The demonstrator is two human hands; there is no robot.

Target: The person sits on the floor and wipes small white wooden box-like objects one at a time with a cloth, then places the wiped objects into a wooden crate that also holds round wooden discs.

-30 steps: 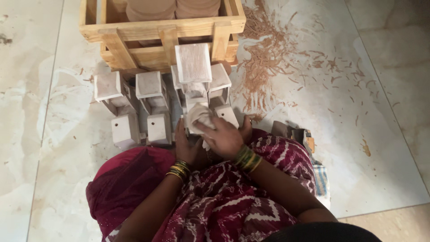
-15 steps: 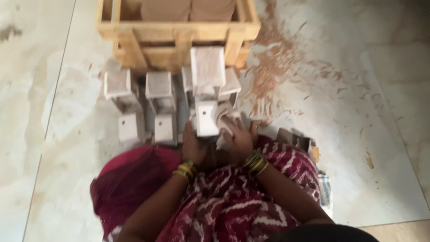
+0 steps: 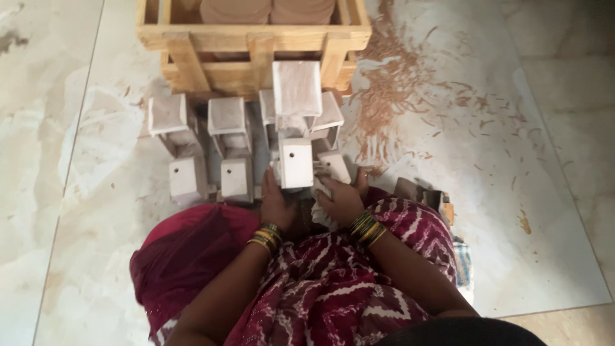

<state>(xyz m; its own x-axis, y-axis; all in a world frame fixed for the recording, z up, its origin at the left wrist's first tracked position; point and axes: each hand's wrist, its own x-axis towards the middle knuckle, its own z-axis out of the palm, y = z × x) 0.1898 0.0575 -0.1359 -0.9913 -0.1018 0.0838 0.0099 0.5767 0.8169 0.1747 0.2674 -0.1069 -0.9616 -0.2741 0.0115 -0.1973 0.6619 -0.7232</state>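
A white-painted turned wooden leg (image 3: pixel 296 122) with square ends lies lengthwise in front of me, its near square end with a small hole facing me. My left hand (image 3: pixel 275 205) grips the near end from the left side. My right hand (image 3: pixel 341 200) presses a crumpled white cloth (image 3: pixel 320 192) against the leg's right side. Both wrists wear gold and green bangles. Similar white legs (image 3: pixel 230 147) lie side by side on the floor to the left and right of it.
A wooden crate (image 3: pixel 253 45) holding brown round pieces stands just beyond the legs. Brown wood shavings (image 3: pixel 397 90) are scattered over the marble floor at the right. Small items (image 3: pixel 442 205) lie by my right knee. My red patterned clothing fills the lower frame.
The held leg has been turned so its square end with the hole faces me. My right hand with the cloth has shifted to the leg's right side; the view moved closer.
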